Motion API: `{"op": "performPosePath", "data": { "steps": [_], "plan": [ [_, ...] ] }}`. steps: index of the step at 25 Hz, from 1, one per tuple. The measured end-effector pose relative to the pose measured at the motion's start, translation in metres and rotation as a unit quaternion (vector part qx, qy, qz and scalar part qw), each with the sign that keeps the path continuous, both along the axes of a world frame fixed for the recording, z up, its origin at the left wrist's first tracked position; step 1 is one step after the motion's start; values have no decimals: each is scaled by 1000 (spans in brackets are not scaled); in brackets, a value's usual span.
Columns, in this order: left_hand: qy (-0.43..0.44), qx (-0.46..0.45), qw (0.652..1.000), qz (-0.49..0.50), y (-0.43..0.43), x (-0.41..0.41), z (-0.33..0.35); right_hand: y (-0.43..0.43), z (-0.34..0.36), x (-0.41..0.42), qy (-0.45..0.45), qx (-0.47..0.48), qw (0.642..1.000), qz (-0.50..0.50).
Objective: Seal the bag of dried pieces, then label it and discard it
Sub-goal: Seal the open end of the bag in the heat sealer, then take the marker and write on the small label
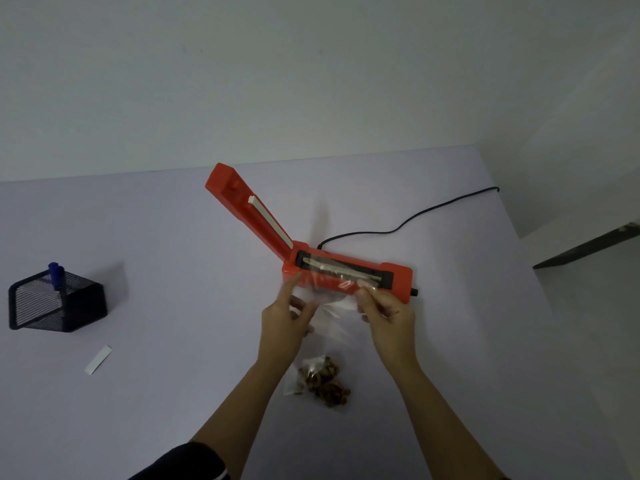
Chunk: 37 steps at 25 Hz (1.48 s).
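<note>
Bag mouth at sealer, centre frame

Clear plastic bag (329,336) lies in the centre of the frame; brown dried pieces (325,381) bunched at its lower end, which rests on the pale lilac table (173,271); open upper end drawn across the sealing strip of the orange heat sealer (346,273), whose lid arm stands raised toward upper left; left hand (284,317) holds the bag's left edge, forefinger straight toward the sealer, other fingers curled on the film; right hand (388,313) pinches the bag's upper right corner between thumb and fingertips; black power cord (415,216) trails to the upper right; at left, black wire-mesh pen holder (57,301) with blue marker (55,271) upright inside; white paper label strip (98,359) flat on the table below it
</note>
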<state>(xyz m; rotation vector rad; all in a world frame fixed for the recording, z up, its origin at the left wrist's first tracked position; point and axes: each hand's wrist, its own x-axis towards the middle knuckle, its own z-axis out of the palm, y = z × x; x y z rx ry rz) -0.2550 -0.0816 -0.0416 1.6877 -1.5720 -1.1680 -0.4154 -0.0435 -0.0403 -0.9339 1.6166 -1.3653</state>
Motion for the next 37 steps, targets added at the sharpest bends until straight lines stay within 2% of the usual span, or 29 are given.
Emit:
{"op": "performPosePath", "data": {
  "steps": [2, 5, 8, 16, 20, 24, 26, 28, 31, 34, 37],
  "plan": [
    [84, 60, 994, 48, 9, 7, 5, 2, 1, -1, -40, 29, 999, -9],
    [118, 109, 986, 52, 22, 23, 5, 6, 2, 3, -53, 55, 996, 42],
    [119, 119, 983, 73, 34, 39, 5, 15, -8, 13, -70, 93, 986, 116],
    [78, 133, 971, 182, 78, 112, -7, 33, -33, 86, -45, 149, 972, 177],
    [45, 132, 972, 191, 82, 155, -19, 34, -48, 129, -24, 172, 968, 183],
    [-116, 92, 982, 118, 62, 173, -34, 30, -62, 157, 34, 172, 977, 123],
    [-188, 67, 976, 85, 53, 174, -40, 25, -64, 166, 124, 154, 976, 94],
    [-217, 53, 973, 59, 49, 177, -44, 19, -62, 176, 233, 140, 959, 81],
    [-205, 46, 976, 50, 50, 185, -41, 16, -55, 185, 314, 155, 933, 83],
    [-150, -14, 985, 90, 45, 210, -18, 10, -40, 197, 323, 116, 938, 57],
    [-133, -110, 974, 146, 31, 264, 12, -14, -15, 233, 295, 40, 951, 82]
  ]
}}
